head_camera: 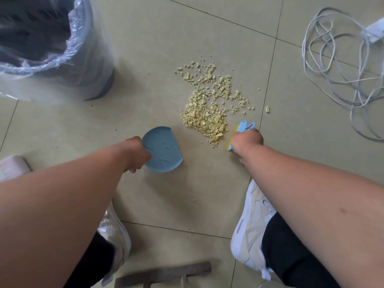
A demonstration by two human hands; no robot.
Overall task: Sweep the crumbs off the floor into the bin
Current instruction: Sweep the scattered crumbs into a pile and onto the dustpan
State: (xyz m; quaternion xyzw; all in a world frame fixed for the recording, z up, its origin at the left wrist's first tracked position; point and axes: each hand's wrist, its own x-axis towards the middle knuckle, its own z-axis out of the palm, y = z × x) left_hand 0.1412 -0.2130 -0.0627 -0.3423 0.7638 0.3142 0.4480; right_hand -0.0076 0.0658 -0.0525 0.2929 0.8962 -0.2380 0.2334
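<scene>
One head-worn camera looks steeply down from above at the pale tiled floor (145,59), near the person's feet.

Crumbs (212,102) scattered on the floor (145,48), mid-frame. Bin (62,48) well to their left, farther back. Dustpan (164,150) in the left hand (135,154), just left of the pile's near edge. Brush (239,134) in the right hand (247,142), touching the pile's near right edge. Cable (336,65) coiled far right.
</scene>
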